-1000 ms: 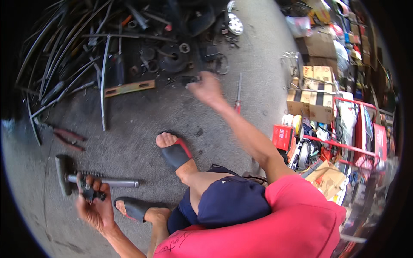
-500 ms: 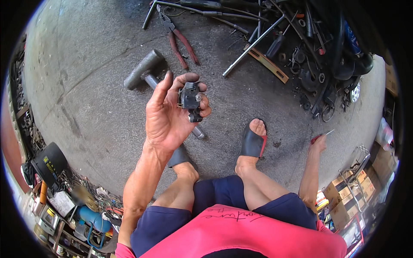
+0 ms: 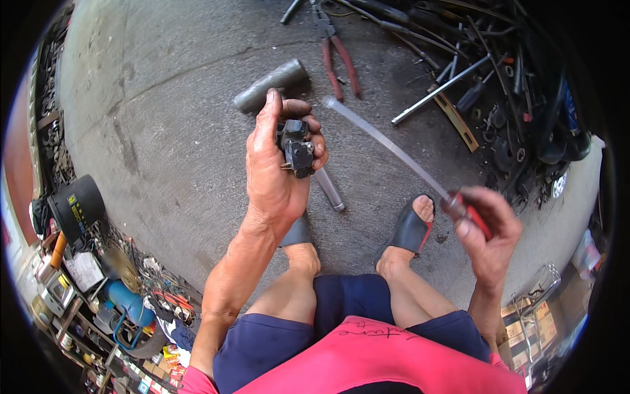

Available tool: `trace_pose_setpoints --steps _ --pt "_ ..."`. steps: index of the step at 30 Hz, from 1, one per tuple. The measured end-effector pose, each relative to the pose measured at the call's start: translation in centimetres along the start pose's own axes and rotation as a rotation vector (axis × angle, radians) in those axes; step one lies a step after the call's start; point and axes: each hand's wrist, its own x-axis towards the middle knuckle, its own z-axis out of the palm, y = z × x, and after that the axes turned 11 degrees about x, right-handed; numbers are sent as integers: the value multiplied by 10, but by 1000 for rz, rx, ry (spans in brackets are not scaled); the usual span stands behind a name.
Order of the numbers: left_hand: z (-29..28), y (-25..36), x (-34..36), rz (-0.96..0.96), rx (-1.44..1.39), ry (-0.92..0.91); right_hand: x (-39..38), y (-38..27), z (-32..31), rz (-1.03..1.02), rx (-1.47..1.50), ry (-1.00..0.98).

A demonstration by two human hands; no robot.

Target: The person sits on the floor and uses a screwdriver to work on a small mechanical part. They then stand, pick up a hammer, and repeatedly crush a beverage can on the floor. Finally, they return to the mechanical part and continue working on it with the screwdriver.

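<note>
My left hand [image 3: 279, 164] is closed round a small black plastic part with metal pins [image 3: 298, 150], held up above the floor with the fingers curled behind it. My right hand [image 3: 489, 233] grips a screwdriver by its red and dark handle [image 3: 469, 213]. Its long shaft [image 3: 390, 144], blurred by motion, points up and left, with the tip to the right of the black part and apart from it. Beyond my left hand lies a metal hammer [image 3: 270, 85] on the concrete, its handle partly hidden by that hand.
Red-handled pliers [image 3: 340, 62] lie on the floor ahead. To the far right spreads a pile of tools and parts, with a metal bar [image 3: 440, 90] sticking out. A black drum-like container [image 3: 77, 205] and a blue tank [image 3: 128, 303] stand left. Cardboard boxes [image 3: 535, 335] sit right.
My right hand has come in from the far right with the screwdriver, its shaft now pointing toward the left hand. The black part has turned in my left hand. The view has shifted.
</note>
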Motion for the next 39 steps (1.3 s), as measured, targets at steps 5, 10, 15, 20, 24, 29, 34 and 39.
trace_pose_setpoints --steps 5,10,15,20,24,29,34,39 --pt "-13 12 -3 91 43 82 -6 -10 10 -33 -93 -121" --pt "-18 16 -5 118 42 81 -5 -8 14 -63 -116 -119" --pt "-17 18 -8 130 53 92 -3 -9 19 -109 -124 -182" --pt "-17 20 -8 113 -13 36 -3 -13 17 -81 -175 -203" --pt "-16 17 -9 95 -39 15 -4 -13 16 10 -115 -187" --pt "-14 14 -10 232 70 -7 -7 -11 14 246 115 -116" --pt "-12 12 -10 445 227 -15 -5 -8 6 438 325 -135" --pt "-12 12 -9 472 274 -39 -4 -2 4 463 505 -126"
